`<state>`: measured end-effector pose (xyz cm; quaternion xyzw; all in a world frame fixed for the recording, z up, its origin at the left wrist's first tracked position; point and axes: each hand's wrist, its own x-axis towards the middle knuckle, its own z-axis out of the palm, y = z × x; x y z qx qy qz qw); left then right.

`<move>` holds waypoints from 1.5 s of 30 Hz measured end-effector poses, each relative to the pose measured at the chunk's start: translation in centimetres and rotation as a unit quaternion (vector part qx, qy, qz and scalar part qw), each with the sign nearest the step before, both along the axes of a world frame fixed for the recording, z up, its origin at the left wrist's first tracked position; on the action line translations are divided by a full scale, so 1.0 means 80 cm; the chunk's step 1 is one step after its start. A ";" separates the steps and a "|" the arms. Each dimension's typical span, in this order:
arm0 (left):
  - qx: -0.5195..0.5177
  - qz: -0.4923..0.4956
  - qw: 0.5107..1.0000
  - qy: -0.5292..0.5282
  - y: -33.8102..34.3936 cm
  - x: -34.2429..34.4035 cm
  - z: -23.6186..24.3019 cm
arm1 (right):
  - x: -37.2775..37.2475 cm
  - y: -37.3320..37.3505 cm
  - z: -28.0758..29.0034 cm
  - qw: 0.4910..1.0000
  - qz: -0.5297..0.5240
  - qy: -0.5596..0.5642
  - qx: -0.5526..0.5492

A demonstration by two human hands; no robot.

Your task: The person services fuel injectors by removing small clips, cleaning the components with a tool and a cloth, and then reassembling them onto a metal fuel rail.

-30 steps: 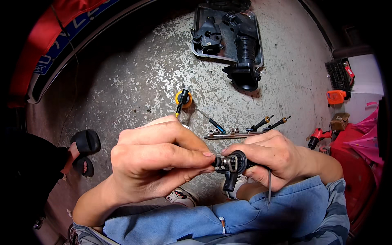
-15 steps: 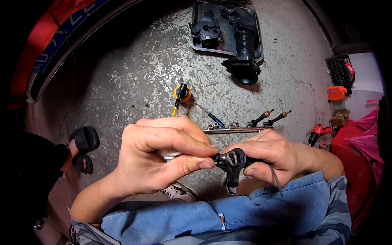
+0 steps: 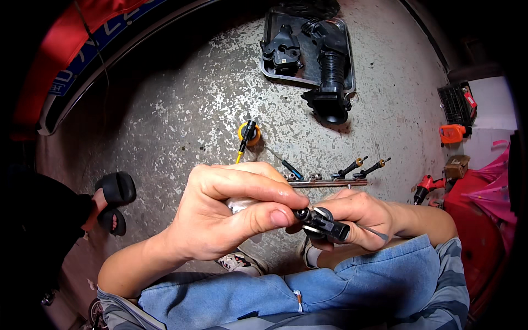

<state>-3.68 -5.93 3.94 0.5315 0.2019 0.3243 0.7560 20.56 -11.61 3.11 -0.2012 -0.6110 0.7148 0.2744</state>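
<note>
Just below the middle of the frame, the left hand (image 3: 206, 220) pinches the black part's (image 3: 325, 224) tip. The right hand (image 3: 366, 212) grips its body. Loose fingers could drop it on the floor (image 3: 192, 121).

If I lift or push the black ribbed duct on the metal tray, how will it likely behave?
The black ribbed duct would probably bend at its middle, which is ridged like a bellows. It may be light for its size, since its flared end appears hollow. That end juts past the tray rim, so a push there could swing it.
</note>
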 end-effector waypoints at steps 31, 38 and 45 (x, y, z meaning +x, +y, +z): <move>-0.012 0.020 0.999 0.038 -0.003 0.001 -0.009 | -0.008 -0.013 -0.004 0.985 -0.029 0.020 -0.170; 0.047 0.045 0.998 0.016 0.000 0.002 -0.019 | -0.013 -0.008 0.002 0.943 0.017 0.094 -0.318; 0.044 0.149 0.972 0.177 0.039 -0.022 -0.061 | -0.007 -0.002 -0.006 0.957 -0.021 0.037 -0.286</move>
